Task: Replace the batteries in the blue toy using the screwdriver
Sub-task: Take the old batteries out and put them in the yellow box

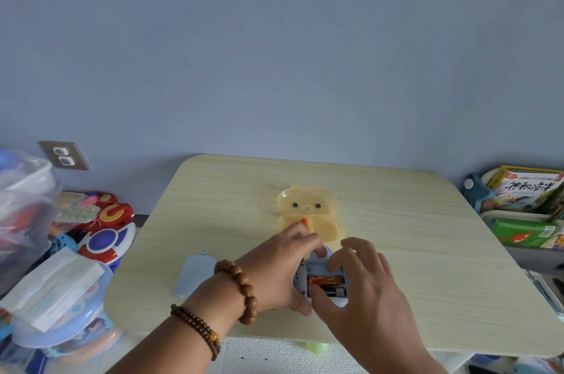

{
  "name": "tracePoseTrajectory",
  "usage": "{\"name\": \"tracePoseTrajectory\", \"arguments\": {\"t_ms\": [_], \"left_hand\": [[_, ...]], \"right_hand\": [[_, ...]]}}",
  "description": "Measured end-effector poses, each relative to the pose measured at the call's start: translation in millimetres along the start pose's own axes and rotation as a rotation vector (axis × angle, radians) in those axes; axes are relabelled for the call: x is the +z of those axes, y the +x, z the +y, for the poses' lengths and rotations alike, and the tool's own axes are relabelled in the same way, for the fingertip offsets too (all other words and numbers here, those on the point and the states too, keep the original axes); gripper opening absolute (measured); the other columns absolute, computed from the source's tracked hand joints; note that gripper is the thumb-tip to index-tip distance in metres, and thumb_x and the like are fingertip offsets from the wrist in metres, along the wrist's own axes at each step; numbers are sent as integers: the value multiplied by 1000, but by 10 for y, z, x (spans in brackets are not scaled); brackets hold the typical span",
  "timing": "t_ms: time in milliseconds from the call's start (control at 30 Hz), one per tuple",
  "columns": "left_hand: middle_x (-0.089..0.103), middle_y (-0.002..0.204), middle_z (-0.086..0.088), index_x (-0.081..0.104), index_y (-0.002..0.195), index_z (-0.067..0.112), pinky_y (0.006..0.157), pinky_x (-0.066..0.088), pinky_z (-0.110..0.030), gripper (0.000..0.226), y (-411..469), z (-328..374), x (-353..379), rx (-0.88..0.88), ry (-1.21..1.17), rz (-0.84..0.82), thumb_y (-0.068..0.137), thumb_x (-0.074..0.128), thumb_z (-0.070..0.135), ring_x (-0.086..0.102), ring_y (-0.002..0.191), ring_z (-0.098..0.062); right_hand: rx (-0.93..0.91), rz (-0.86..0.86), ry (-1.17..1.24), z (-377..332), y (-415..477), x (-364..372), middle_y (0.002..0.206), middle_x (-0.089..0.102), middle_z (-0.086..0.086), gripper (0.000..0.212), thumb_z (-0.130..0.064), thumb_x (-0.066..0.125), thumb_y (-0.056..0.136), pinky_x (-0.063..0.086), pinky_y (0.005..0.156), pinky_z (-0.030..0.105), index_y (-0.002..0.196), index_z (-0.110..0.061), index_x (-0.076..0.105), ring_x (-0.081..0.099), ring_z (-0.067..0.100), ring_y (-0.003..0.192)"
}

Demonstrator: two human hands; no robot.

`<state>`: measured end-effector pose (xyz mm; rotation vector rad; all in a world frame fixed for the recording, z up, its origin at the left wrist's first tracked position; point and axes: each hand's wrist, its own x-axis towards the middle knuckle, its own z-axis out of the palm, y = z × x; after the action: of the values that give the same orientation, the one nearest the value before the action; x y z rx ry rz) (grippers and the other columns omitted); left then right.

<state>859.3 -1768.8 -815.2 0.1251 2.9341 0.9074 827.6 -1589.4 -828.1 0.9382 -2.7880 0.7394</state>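
The blue toy (300, 277) lies on the wooden table (396, 251) with its battery compartment open and facing up. A red and orange battery (325, 280) sits in the upper slot; a darker one shows below it. My left hand (280, 270) grips the toy from its left side. My right hand (363, 282) rests over the compartment, fingers and thumb touching the batteries. The pale blue battery cover (195, 274) lies on the table to the left. No screwdriver is visible.
A translucent yellow bear-shaped box (311, 208) with an orange item in it stands just beyond the hands. Toys and a tissue pack crowd the floor at left; book bins (525, 199) stand at right. A green object (317, 347) sits under the table's front edge.
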Motion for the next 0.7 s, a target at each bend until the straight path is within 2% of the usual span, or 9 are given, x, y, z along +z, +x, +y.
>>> {"name": "tracePoseTrajectory", "arguments": {"t_ms": [100, 167, 267, 300, 367, 433, 567, 700], "left_hand": [[37, 125, 20, 47, 122, 38, 76, 44, -11, 77, -5, -5, -4, -1, 8, -4, 60, 93, 32, 49, 103, -4], [38, 125, 20, 47, 122, 38, 76, 43, -9, 77, -6, -4, -7, -3, 8, -6, 61, 93, 32, 48, 104, -2], [42, 122, 19, 50, 120, 38, 88, 53, -25, 76, -11, -4, -31, -9, -4, -6, 59, 93, 31, 53, 107, -5], [44, 120, 19, 50, 119, 37, 89, 54, -28, 74, -14, -1, -38, -8, -3, -6, 59, 93, 31, 54, 106, -6], [45, 116, 20, 51, 117, 37, 87, 54, -25, 72, -22, 1, -40, -5, 8, -2, 59, 93, 31, 54, 103, -5], [45, 116, 21, 51, 119, 37, 87, 52, -22, 73, -29, -2, -33, -3, 8, 0, 60, 92, 30, 53, 102, -3], [44, 117, 21, 49, 118, 39, 84, 47, -17, 72, -29, -17, -35, -2, 16, -11, 60, 92, 32, 51, 101, -2], [44, 119, 21, 49, 119, 40, 85, 45, -15, 73, -33, -52, -58, -13, 25, -9, 60, 91, 34, 51, 102, -1]], "right_hand": [[-65, -3, 80, 84, 9, 3, 125, 51, -20, 27, -62, 58, 74, 57, 78, 33, 89, -41, 68, 49, 6, 111], [-91, -26, 136, 120, 46, -9, 123, 53, -24, 21, -58, 65, 76, 54, 81, 31, 86, -40, 73, 48, 4, 113], [-99, -7, 258, 128, 109, -81, 110, 61, -27, 12, -46, 75, 78, 47, 81, 20, 83, -35, 73, 54, 2, 106], [-66, 22, 316, 121, 131, -124, 98, 66, -24, 11, -41, 77, 79, 46, 75, 17, 83, -34, 71, 59, 3, 96], [55, 72, 461, 120, 182, -190, 79, 70, -14, 14, -34, 78, 82, 47, 60, 17, 89, -34, 65, 64, 8, 72], [143, 70, 561, 147, 247, -213, 70, 69, -4, 19, -28, 74, 88, 51, 54, 27, 101, -38, 65, 61, 10, 56], [270, -11, 624, 219, 391, -203, 67, 69, -5, 16, -26, 66, 95, 50, 51, 23, 102, -39, 72, 58, 6, 48], [435, -85, 828, 275, 495, -264, 64, 70, 6, 12, -15, 69, 93, 60, 60, 36, 104, -19, 74, 68, 19, 53]]}}
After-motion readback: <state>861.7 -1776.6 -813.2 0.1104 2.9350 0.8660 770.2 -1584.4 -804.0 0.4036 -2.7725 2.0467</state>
